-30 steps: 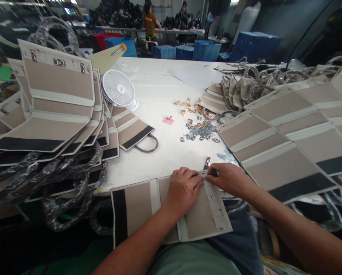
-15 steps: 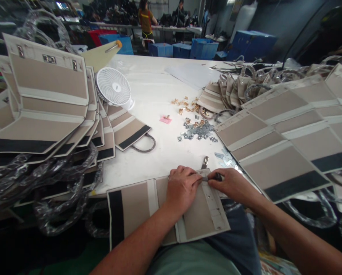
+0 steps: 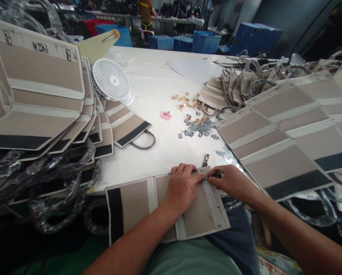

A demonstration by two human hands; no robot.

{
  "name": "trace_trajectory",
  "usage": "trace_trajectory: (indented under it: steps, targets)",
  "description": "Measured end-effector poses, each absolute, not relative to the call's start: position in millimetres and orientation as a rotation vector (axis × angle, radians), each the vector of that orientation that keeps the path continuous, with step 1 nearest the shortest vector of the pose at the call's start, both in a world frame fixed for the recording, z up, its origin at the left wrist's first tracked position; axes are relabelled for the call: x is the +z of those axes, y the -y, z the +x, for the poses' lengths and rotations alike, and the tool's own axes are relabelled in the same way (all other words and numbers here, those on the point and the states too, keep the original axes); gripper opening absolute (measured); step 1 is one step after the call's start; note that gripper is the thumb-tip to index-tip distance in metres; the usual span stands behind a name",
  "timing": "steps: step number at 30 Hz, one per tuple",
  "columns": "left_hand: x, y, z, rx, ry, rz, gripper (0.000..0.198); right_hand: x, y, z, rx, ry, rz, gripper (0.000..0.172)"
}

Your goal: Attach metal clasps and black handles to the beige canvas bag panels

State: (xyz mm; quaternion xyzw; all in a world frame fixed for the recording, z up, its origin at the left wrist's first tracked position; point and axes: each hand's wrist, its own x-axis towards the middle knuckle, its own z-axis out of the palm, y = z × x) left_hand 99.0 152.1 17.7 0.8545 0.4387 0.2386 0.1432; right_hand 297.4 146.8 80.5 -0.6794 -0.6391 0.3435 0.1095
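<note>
An unfolded beige bag panel (image 3: pixel 136 198) with white strips and a black end band lies across my lap and the table's front edge. My left hand (image 3: pixel 184 187) grips its upper part, index finger pressed to the white strip near the top corner. Beside that fingertip, my right hand (image 3: pixel 226 178) pinches a small tool with a dark rounded handle (image 3: pixel 217 173). The tool's tip is hidden between the fingers. Just beyond the panel's top edge, a shiny metal buckle piece (image 3: pixel 206 159) sticks up on a strap.
Stacked bag panels (image 3: pixel 45 91) with wrapped handles stand at left, more panels (image 3: pixel 291 152) at right. A white fan (image 3: pixel 111 80), gold fittings (image 3: pixel 185 101), grey metal plates (image 3: pixel 201 128) and a pink slip (image 3: pixel 165 115) lie on the white table (image 3: pixel 148 76). Behind are blue bins (image 3: pixel 207 42) and a person (image 3: pixel 145 15).
The view has tilted down slightly. My left index finger has edged right over the strip, and my right hand has turned a little on the tool. The panel stays in place.
</note>
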Motion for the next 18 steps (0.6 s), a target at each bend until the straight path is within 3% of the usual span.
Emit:
trace_trajectory:
  steps: [7,18]
  targets:
    - [20.4,-152.1,100.0,0.678,-1.269,2.444,0.031,69.1,-141.9,285.2,0.518,2.089,-2.155,0.019]
    - [22.6,-149.3,99.3,0.734,-1.290,2.422,0.022,67.8,-127.7,292.3,0.715,1.862,-2.148,0.021]
